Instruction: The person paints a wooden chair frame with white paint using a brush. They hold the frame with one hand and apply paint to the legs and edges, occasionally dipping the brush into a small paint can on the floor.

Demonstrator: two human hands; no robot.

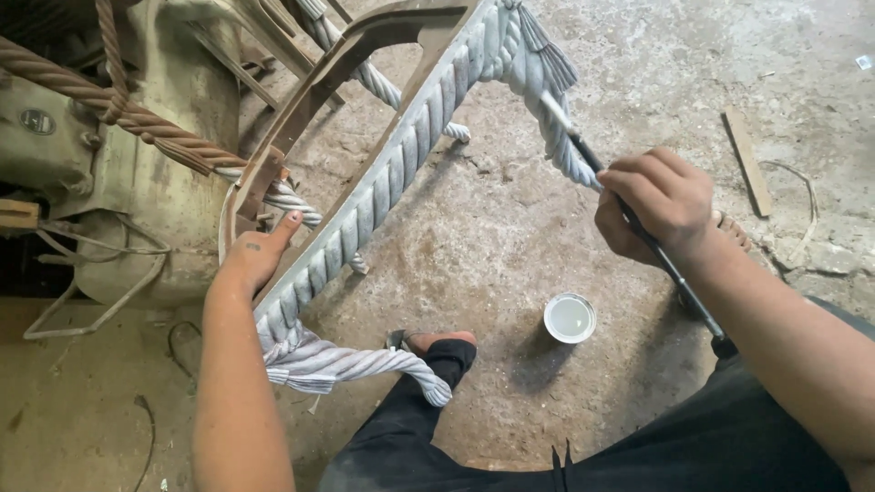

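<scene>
I see my left hand (pixel 258 251) gripping the frame (pixel 383 173) on the floor (pixel 510 228), right hand (pixel 658 202) closed on the brush (pixel 638 228) at its far corner: rope carving mostly grey, inner wood bare.

Small cup (pixel 570 318) on floor (pixel 638 109), right of frame (pixel 392 173)
</scene>
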